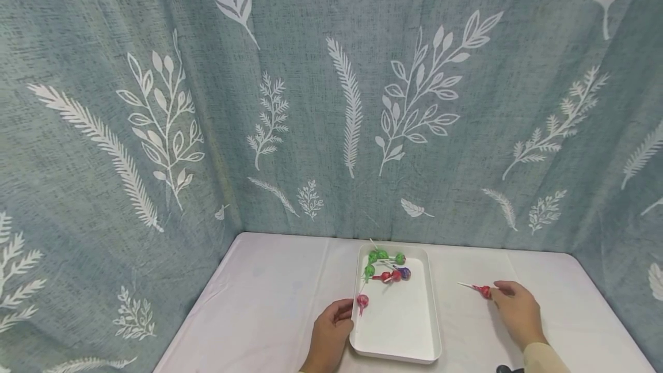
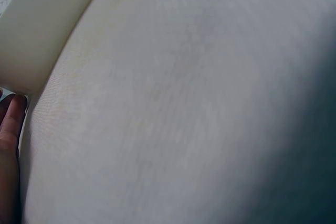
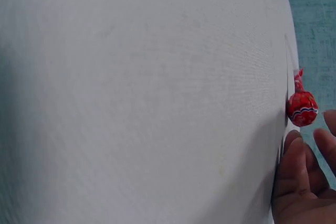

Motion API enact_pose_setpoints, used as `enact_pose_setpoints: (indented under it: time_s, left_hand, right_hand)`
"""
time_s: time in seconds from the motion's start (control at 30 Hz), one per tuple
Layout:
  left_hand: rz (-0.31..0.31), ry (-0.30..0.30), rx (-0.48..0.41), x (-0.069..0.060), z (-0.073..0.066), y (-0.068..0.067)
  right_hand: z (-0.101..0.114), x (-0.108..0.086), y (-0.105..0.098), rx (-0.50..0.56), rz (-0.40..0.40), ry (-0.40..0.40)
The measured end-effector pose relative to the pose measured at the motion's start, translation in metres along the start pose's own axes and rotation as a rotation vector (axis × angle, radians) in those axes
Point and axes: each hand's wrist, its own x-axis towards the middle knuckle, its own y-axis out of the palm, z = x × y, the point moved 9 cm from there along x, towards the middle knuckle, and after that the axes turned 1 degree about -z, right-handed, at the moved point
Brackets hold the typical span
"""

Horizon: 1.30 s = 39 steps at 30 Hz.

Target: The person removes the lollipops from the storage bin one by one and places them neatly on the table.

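In the head view my left hand (image 1: pixel 330 330) is at the left side of a white tray (image 1: pixel 396 332), its fingertips touching the outer wall. The left wrist view shows the straight fingers (image 2: pixel 11 121) meeting the tray's lower edge (image 2: pixel 39 30). To the right of the tray, a red-wrapped lollipop (image 1: pixel 484 292) lies on the table, white stick toward the tray. My right hand (image 1: pixel 518 311) reaches to its round head. In the right wrist view, a small gap separates that lollipop (image 3: pixel 303 109) from the spread thumb and fingers (image 3: pixel 294 169).
Inside the tray, several green lollipops (image 1: pixel 383 254) and red ones (image 1: pixel 396 276) cluster with a purple-blue one (image 1: pixel 406 273) at the far end. A pink lollipop (image 1: pixel 362 301) lies by the left wall. Behind the white-covered table (image 1: pixel 279 281) hangs a leaf-patterned curtain (image 1: pixel 311 131).
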Motion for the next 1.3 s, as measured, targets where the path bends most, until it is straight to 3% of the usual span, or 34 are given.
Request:
enact_pose_setpoints:
  time_s: [0.27, 0.83, 1.3]
  left_hand:
    - [0.013, 0.006, 0.001, 0.001, 0.002, 0.0]
    - [0.012, 0.027, 0.011, 0.0, -0.003, -0.001]
    - [0.019, 0.031, 0.001, 0.0, -0.002, -0.001]
  right_hand:
    - [0.007, -0.002, -0.008, -0.006, -0.017, -0.07]
    - [0.017, -0.001, -0.012, -0.009, -0.008, -0.081]
    - [0.053, -0.01, 0.007, 0.019, 0.049, -0.165]
